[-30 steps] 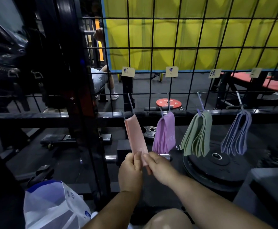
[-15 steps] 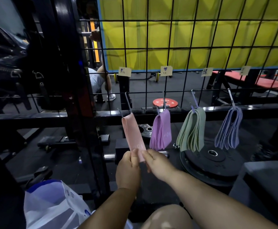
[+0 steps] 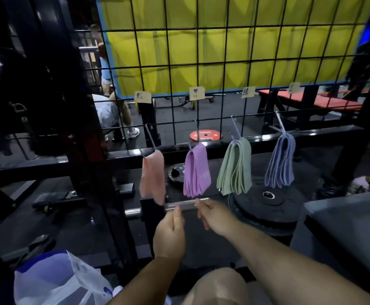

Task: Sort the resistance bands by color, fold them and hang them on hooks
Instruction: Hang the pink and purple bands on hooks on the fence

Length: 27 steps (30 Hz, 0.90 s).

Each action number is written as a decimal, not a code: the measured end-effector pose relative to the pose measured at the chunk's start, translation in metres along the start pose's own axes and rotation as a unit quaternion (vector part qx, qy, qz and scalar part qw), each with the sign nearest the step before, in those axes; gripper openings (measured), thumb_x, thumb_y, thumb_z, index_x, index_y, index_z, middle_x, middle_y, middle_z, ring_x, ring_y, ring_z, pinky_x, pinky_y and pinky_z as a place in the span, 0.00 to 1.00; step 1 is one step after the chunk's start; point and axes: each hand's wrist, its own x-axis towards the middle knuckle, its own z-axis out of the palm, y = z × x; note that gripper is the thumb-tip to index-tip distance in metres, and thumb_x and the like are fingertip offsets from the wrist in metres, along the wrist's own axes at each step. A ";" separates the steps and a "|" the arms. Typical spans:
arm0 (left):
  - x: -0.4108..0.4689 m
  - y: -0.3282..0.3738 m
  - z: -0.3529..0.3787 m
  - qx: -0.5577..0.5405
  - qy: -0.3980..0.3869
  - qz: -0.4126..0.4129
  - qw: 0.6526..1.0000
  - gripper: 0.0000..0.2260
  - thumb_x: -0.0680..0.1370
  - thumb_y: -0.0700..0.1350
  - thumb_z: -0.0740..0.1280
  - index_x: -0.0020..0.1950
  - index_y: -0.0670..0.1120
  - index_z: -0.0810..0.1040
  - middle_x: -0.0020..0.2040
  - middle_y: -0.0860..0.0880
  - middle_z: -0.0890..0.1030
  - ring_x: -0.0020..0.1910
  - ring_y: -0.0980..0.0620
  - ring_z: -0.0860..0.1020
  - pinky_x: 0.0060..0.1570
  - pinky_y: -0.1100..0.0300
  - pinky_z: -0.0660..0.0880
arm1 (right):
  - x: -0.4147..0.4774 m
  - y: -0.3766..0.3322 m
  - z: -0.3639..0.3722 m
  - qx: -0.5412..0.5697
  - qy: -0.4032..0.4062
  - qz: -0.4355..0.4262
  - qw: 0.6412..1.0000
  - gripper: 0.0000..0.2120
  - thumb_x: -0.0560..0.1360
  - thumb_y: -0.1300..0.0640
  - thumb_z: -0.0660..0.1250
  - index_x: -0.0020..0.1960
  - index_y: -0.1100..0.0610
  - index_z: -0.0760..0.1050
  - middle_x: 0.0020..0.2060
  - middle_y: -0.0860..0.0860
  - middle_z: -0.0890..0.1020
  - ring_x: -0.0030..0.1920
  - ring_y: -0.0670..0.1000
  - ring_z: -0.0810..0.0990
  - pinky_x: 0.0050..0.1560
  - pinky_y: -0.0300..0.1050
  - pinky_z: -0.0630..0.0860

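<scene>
**Head view.** Folded resistance bands hang from hooks (image 3: 151, 137) on the wire grid (image 3: 224, 51). From left to right they are the pink band (image 3: 153, 177), purple bands (image 3: 196, 172), green bands (image 3: 235, 168) and blue bands (image 3: 280, 164), each set below a paper label (image 3: 143, 97). The left hand (image 3: 170, 234) and right hand (image 3: 214, 216) hover just under the pink band, apart from it, fingers loosely curled, holding nothing. Plastic bag (image 3: 56, 282) lower left; black weight plate (image 3: 267, 203) at right

Hooked on the grid (image 3: 197, 51) — pink bands (image 3: 152, 177); purple bands (image 3: 196, 170); green bands (image 3: 235, 167); blue bands (image 3: 280, 160).
</scene>
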 end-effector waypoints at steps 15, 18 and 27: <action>-0.046 0.071 0.163 0.115 -0.243 0.092 0.959 0.22 0.83 0.58 0.48 0.44 0.47 0.75 0.48 0.44 0.81 0.51 0.43 0.78 0.47 0.55 0.70 | -0.061 0.115 -0.129 0.007 0.153 0.161 0.975 0.22 0.82 0.43 0.55 0.34 0.53 0.70 0.34 0.53 0.76 0.42 0.55 0.76 0.53 0.51 0.75; -0.067 0.089 0.208 0.089 -0.291 0.112 0.946 0.22 0.83 0.57 0.51 0.45 0.45 0.77 0.48 0.42 0.82 0.50 0.41 0.78 0.49 0.52 0.73 | -0.090 0.139 -0.160 -0.011 0.195 0.179 0.964 0.20 0.82 0.46 0.57 0.38 0.57 0.73 0.37 0.55 0.77 0.44 0.55 0.76 0.50 0.49 0.72; -0.158 0.136 0.313 0.167 -0.474 0.233 0.832 0.21 0.83 0.58 0.48 0.57 0.46 0.74 0.58 0.42 0.78 0.59 0.41 0.75 0.53 0.52 0.70 | -0.186 0.215 -0.241 -0.061 0.314 0.321 0.891 0.15 0.79 0.48 0.61 0.37 0.53 0.71 0.46 0.58 0.83 0.50 0.59 0.80 0.44 0.44 0.70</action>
